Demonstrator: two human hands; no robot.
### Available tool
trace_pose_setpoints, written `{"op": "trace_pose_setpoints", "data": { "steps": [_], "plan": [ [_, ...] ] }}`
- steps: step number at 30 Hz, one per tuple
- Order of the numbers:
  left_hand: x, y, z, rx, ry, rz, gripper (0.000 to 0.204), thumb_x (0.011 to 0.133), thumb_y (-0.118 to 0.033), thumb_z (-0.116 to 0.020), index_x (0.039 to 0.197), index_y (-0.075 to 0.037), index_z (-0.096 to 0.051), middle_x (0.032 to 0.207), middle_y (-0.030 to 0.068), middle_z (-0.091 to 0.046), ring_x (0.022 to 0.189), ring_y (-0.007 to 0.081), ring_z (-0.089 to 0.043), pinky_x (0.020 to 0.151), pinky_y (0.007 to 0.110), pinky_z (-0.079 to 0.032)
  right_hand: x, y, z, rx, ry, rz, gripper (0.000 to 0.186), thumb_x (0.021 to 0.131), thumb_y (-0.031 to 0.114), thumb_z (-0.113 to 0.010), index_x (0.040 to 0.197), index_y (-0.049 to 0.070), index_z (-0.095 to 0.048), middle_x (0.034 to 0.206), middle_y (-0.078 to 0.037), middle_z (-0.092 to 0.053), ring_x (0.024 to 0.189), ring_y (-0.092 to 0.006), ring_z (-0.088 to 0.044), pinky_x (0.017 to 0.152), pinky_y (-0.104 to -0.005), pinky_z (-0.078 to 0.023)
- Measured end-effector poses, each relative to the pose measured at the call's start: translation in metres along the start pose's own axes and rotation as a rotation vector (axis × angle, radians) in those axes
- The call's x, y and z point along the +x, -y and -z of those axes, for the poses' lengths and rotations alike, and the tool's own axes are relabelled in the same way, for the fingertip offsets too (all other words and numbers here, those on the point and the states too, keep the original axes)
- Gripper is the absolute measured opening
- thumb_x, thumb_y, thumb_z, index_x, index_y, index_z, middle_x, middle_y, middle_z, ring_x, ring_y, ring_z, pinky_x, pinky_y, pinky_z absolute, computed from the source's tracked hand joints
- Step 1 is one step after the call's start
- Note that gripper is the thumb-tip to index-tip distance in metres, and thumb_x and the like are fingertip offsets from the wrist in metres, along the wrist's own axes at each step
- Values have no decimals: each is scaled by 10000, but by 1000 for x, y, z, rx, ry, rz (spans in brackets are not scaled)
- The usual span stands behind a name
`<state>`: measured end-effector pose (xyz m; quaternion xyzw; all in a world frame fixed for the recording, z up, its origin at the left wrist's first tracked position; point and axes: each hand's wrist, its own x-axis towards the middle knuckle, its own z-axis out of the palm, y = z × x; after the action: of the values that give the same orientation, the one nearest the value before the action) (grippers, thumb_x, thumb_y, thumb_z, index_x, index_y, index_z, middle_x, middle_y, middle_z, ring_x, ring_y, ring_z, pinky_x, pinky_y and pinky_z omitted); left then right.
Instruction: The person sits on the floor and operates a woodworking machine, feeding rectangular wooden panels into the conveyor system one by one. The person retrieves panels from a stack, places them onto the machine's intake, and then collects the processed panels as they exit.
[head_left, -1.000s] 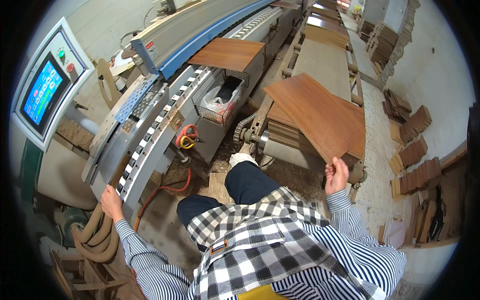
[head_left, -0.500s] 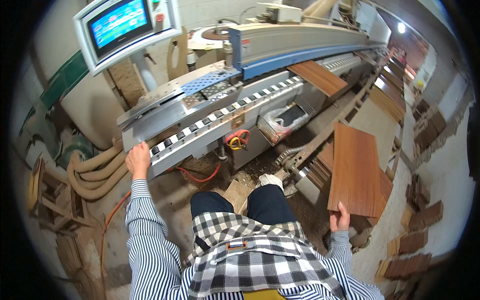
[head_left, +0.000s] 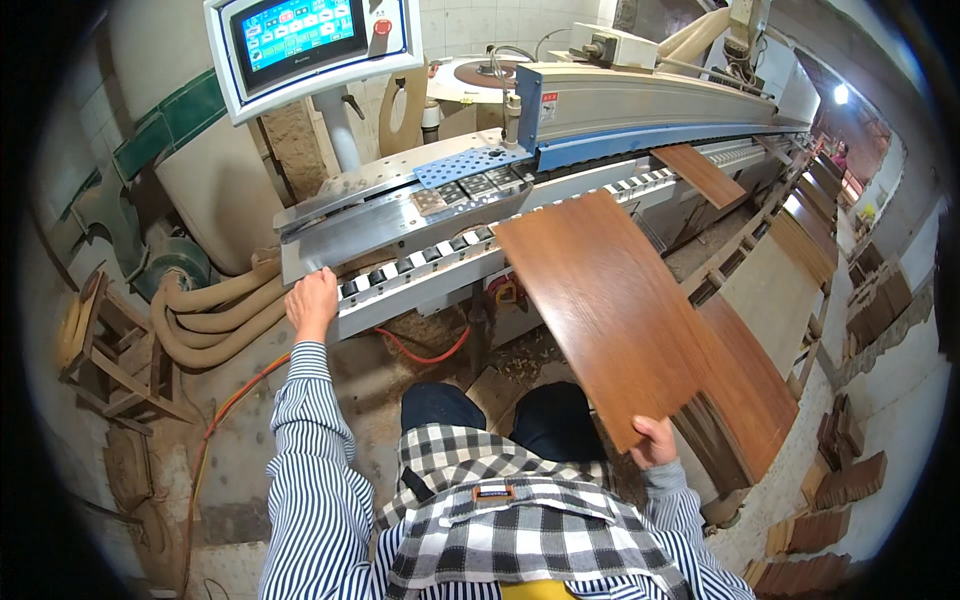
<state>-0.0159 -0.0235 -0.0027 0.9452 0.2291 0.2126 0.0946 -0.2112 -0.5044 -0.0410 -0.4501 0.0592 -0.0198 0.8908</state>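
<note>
A reddish-brown wood-grain panel (head_left: 600, 300) is held by its near corner in my right hand (head_left: 654, 442), thumb on top. The panel slants up to the left, and its far end overlaps the machine's roller edge. At the near left end of the long edge-processing machine (head_left: 640, 95), my left hand (head_left: 312, 300) is closed on the corner of the metal bed (head_left: 370, 240); the fingers' undersides are hidden. Another brown panel (head_left: 700, 175) lies farther along the machine, partly under its blue-edged beam.
A control screen (head_left: 300, 45) stands at the upper left. Thick hoses (head_left: 215, 335) and a wooden stool (head_left: 125, 350) are at the left. Stacked panels (head_left: 755, 390) lie on a roller track at the right, with more wood pieces along the wall. An orange hose (head_left: 235, 420) crosses the floor.
My right hand has lifted the panel off the stack and swung it left toward the machine. The panel on the machine has moved farther along. My left hand stays at the bed's corner.
</note>
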Motion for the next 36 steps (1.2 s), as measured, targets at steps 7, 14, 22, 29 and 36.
{"op": "trace_pose_setpoints", "data": {
  "steps": [7, 14, 22, 29, 36],
  "plan": [
    [-2, -2, 3, -33, -50, -21, 398, 853, -342, -411, 755, -59, -673, 758, 204, -623, 726, 372, -605, 693, 454, -463, 81, -61, -81, -59, 262, -189, 271, 769, 60, -633, 1008, 16, -516, 857, -41, -579, 655, -111, -566, 601, -227, -473],
    [-2, -2, 3, -40, -53, -20, 404, 852, -335, -419, 725, -40, -664, 728, 219, -613, 707, 381, -602, 687, 458, -460, 107, -86, -165, -66, 516, -524, 289, 795, 129, -654, 1025, 14, -522, 846, -36, -560, 670, -103, -547, 592, -220, -467],
    [-2, 0, 3, -40, -50, -15, 402, 852, -328, -425, 720, -32, -661, 728, 221, -612, 707, 387, -597, 687, 462, -459, 115, -108, -189, -318, 688, -463, 370, 781, 145, -665, 1086, -7, -520, 943, -82, -587, 841, -151, -567, 720, -263, -483],
    [-1, -1, 1, -41, -46, -13, 412, 853, -334, -415, 722, -30, -661, 733, 223, -612, 715, 387, -598, 696, 465, -456, 110, -122, -184, -279, 721, -371, 236, 845, 153, -592, 999, -25, -588, 901, -96, -632, 770, -137, -591, 688, -240, -485],
    [0, 0, 0, -26, -29, -6, 413, 850, -346, -412, 756, -36, -668, 752, 220, -618, 726, 384, -601, 700, 460, -459, 107, -118, -175, -314, 581, -304, 213, 866, 158, -567, 942, -36, -607, 778, -86, -642, 657, -103, -572, 625, -211, -469]
  ]
}}
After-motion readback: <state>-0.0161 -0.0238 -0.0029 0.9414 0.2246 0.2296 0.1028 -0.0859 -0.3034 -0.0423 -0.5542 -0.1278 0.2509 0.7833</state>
